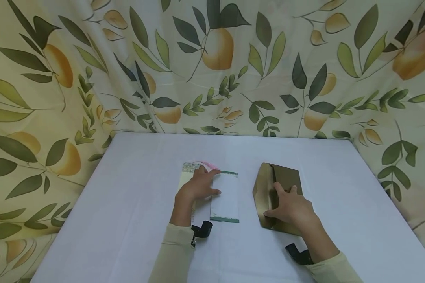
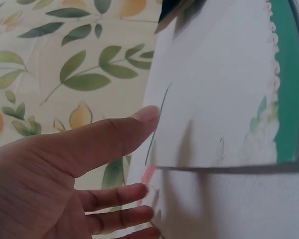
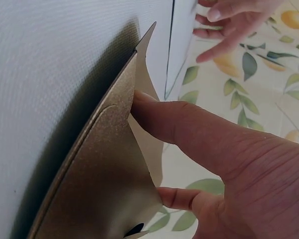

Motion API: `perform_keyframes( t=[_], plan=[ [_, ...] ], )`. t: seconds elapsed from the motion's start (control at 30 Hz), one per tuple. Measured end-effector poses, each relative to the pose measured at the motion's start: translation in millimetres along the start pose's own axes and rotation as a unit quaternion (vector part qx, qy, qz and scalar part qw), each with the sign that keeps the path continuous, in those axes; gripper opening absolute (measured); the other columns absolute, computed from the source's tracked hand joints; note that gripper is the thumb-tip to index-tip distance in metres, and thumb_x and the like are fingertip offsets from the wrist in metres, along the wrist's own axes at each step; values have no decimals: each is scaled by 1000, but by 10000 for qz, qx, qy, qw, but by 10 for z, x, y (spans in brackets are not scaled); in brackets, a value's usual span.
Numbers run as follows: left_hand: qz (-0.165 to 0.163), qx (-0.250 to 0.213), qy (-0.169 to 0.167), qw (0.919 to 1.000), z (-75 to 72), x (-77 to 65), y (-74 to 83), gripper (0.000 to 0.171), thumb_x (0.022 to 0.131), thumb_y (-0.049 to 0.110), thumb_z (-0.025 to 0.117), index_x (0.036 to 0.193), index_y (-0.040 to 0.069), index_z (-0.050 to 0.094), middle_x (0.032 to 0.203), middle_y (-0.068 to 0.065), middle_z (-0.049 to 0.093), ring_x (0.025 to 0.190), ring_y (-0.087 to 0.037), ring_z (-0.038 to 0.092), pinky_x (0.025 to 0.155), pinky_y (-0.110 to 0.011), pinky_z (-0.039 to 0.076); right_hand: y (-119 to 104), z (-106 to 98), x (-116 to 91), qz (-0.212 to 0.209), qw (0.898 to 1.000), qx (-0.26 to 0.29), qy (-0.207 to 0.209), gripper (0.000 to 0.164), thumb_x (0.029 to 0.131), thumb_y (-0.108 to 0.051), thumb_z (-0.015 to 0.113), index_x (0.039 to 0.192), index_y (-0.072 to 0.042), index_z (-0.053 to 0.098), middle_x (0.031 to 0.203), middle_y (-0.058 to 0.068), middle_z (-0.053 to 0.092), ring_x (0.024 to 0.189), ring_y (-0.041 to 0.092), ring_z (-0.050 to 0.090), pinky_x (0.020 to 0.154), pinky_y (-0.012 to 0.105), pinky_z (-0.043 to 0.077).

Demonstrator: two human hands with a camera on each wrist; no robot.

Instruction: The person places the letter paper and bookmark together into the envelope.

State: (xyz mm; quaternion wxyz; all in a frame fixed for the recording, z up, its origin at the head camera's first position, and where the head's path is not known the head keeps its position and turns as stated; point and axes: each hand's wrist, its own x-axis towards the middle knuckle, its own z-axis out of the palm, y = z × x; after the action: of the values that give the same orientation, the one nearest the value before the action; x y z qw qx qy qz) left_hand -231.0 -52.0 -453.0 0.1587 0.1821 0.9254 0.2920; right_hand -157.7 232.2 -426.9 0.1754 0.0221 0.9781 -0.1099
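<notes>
My left hand [image 1: 196, 186] lies with its fingers spread over a cream patterned sheet [image 1: 184, 181], the thumb touching the edge of a white card [image 1: 224, 200] trimmed in green at both ends; it grasps nothing that I can see. Something pink [image 1: 209, 165] shows by my fingertips. I can't tell whether card and sheet are joined. My right hand [image 1: 294, 206] grips the gold envelope [image 1: 288, 175] at its mouth, thumb against the flap [image 1: 262, 188] side. Both pieces are on the white desk [image 1: 127, 236], envelope right of the card and apart from it. As far as I'd judge, I'm at an early stage: the flap is unsealed, and the card remains outside. I can read no brand, label or writing on either.
</notes>
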Motion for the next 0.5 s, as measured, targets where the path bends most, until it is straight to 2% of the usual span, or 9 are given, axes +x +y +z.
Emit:
perform_keyframes(
  t=[0.17,0.3,0.4,0.5],
  plan=[
    [87,-185,-130,9997,-27,-33,-69,70,91,21,82,154,19,51,114,-13,51,102,-26,48,87,-43,49,1,0,-6,-2,10000,17,-40,102,82,-46,85,154,0,30,143,59,17,59,31,60,55,44,49],
    [148,-313,-172,9993,-35,-37,-71,70,91,20,82,154,17,51,103,-9,50,90,-22,49,80,-39,48,2,1,1,-28,10000,0,-42,102,82,-47,85,154,1,30,143,59,17,60,31,60,55,44,49],
    [44,-415,-153,9990,-8,-21,-34,72,91,20,83,154,16,50,107,-11,51,92,-23,51,84,-40,49,5,5,5,-36,10000,10,-28,101,82,-47,85,154,0,30,142,60,17,59,31,59,54,44,48],
    [-203,-547,-44,9983,46,-11,40,76,88,19,85,155,16,49,119,-17,52,102,-27,52,92,-46,50,7,14,9,-43,10000,31,-34,101,82,-46,85,153,0,30,142,60,18,58,30,59,54,43,48]
  ],
)
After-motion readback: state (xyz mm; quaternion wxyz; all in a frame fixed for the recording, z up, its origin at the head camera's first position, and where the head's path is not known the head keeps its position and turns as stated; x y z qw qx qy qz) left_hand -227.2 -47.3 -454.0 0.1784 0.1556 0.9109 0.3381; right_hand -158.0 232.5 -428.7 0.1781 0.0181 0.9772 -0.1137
